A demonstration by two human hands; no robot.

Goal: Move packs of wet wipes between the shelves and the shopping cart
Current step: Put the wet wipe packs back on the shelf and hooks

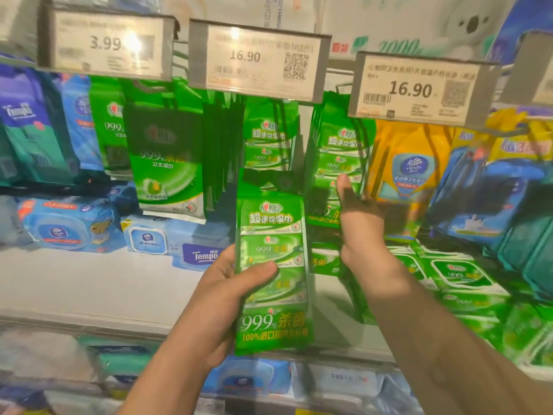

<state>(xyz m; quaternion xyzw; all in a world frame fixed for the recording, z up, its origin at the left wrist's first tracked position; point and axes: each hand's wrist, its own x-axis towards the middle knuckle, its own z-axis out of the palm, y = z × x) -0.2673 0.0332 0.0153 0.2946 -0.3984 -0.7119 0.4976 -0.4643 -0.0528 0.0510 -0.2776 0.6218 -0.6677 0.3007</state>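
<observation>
My left hand (221,298) grips a tall green pack of wet wipes (273,235) by its lower left side, thumb across the front, holding it upright in front of the shelf. My right hand (360,223) reaches up with fingers extended to a row of matching green packs (338,154) hanging from a peg. Its fingers touch the front hanging pack, and the fingertips are partly lost in blur. More green packs (269,139) hang behind the held one. No shopping cart is in view.
Price tags (257,58) hang at head height above the pegs. A larger green pack (167,163) hangs left, yellow packs (410,172) right. Blue wipe boxes (65,226) and flat green packs (460,274) lie on the white shelf (89,283).
</observation>
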